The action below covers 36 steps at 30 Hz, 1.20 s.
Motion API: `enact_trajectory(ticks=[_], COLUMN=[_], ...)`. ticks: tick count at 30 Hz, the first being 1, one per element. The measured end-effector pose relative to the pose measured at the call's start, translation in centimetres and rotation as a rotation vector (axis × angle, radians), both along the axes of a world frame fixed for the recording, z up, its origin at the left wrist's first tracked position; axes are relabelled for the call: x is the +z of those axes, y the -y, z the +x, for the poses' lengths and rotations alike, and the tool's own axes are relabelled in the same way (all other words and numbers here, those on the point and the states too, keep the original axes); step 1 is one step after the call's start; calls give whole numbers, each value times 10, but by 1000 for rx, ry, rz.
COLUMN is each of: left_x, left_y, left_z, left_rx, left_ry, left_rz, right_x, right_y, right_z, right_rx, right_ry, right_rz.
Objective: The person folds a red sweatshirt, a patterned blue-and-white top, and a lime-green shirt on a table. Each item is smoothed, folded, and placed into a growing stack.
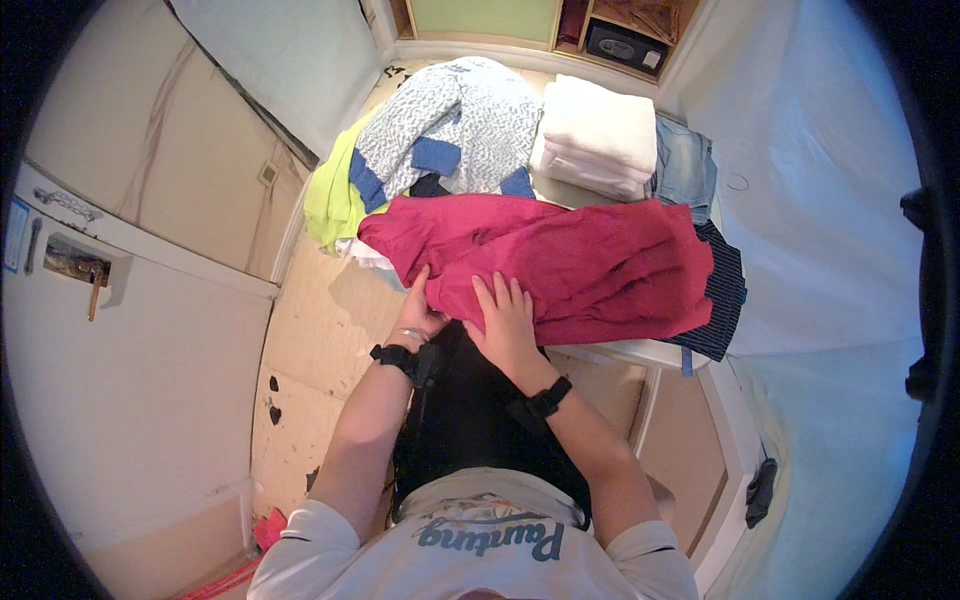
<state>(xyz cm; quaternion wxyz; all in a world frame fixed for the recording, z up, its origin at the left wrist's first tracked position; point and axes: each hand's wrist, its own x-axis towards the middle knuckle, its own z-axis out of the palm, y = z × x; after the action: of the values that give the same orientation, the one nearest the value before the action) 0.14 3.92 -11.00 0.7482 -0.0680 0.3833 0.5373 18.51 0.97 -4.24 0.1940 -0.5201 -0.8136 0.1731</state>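
A crimson cloth garment lies spread and wrinkled across the near side of the table, its length running left to right. My left hand grips its near left edge, thumb on top and the other fingers hidden beneath the cloth. Flat on the same garment, just to the right, rests my right hand with its fingers a little apart. Under the garment's right end shows a dark pinstriped cloth.
Behind the garment are a blue-and-white knit sweater, a lime-green garment, folded white towels and folded denim. A white door with a handle stands left. Pale plastic sheeting hangs right.
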Motion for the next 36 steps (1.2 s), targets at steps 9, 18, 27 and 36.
enact_trajectory(ticks=[9,18,27,36], left_x=[51,141,96,92], left_y=[2,-11,17,32], left_z=[-6,77,122,94], left_rx=[114,-414,-984,-308], left_ry=[-318,-1977,-1941,-1925], left_rz=[213,1228,1446,977], right_x=[14,-28,-18,-5], right_y=[-4,-24,-17,-48], right_z=[-4,11,122,114], right_rx=[31,77,-518,-571], right_ry=[-121,-1031,-1783,-1552], right_rz=[-127,-630,-1034,-559])
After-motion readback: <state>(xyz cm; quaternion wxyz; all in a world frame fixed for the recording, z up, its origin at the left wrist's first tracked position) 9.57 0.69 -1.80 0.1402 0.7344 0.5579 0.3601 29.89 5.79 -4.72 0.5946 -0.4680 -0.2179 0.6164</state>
